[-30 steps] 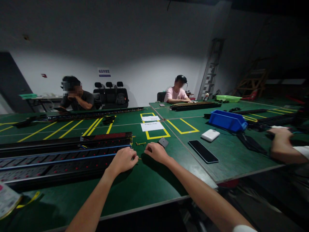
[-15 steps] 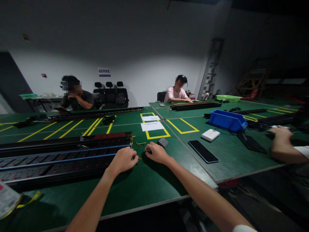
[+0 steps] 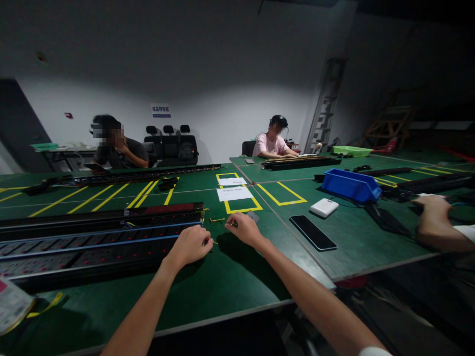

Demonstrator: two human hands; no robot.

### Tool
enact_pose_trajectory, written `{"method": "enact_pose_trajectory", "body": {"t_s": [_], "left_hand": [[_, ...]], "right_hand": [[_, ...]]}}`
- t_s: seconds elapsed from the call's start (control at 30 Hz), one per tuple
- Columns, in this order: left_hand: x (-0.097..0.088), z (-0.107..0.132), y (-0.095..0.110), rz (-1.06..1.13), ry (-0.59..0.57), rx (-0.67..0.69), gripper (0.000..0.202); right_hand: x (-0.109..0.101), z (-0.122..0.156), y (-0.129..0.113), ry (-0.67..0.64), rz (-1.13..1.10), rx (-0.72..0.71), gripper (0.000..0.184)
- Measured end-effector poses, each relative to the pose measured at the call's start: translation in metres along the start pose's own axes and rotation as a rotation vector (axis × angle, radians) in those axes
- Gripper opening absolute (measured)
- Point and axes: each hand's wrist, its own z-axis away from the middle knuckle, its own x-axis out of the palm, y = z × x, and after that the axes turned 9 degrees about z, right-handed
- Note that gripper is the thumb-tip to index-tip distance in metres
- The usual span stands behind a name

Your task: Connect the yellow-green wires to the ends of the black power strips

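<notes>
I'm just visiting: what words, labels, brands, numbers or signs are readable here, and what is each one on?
"成品存放区": on the wall sign.
Blue strip under those characters: lettering too small to read.
Farther white sheet on the table: print too blurred to read.
Nearer white sheet: also too blurred.
Pale container at the left edge: markings unreadable.

Green tabletop (image 3: 237,282) under the left hand (image 3: 190,245) and right hand (image 3: 243,228), thin yellowish piece (image 3: 215,243) in the left, red-dotted and blue-striped black panel (image 3: 96,253) beside it, yellow outlines (image 3: 290,203) and white papers (image 3: 235,194) beyond the right hand, blue bin (image 3: 347,186) farther right
</notes>
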Motion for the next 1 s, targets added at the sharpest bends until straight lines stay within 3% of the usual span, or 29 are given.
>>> {"method": "enact_pose_trajectory", "body": {"t_s": [0.13, 0.3, 0.37, 0.43, 0.53, 0.63, 0.83, 1.0], "left_hand": [[0.001, 0.000, 0.000, 0.004, -0.001, 0.002, 0.029], [0.002, 0.000, -0.001, 0.001, 0.003, -0.010, 0.028], [0.002, 0.000, -0.001, -0.006, 0.005, -0.010, 0.028], [0.002, 0.000, -0.001, -0.012, 0.006, -0.007, 0.028], [0.003, 0.000, -0.002, -0.010, 0.004, -0.006, 0.029], [0.003, 0.000, -0.002, -0.004, -0.001, -0.011, 0.029], [0.002, 0.000, -0.001, 0.001, -0.009, -0.017, 0.030], [0.001, 0.000, -0.001, 0.002, -0.007, -0.013, 0.030]], "right_hand": [[-0.008, -0.003, 0.005, 0.100, -0.012, 0.047, 0.010], [-0.005, -0.009, 0.010, 0.000, -0.593, 0.011, 0.033], [-0.003, -0.010, 0.012, 0.014, -0.710, 0.046, 0.036], [-0.002, -0.010, 0.014, 0.058, -0.632, 0.072, 0.030], [-0.007, -0.007, 0.016, 0.119, -0.319, 0.071, 0.015], [-0.013, -0.004, 0.016, 0.117, -0.109, 0.079, 0.013], [-0.022, -0.002, 0.017, 0.071, 0.046, 0.115, 0.018], [-0.022, -0.003, 0.020, 0.029, -0.071, 0.150, 0.021]]}}
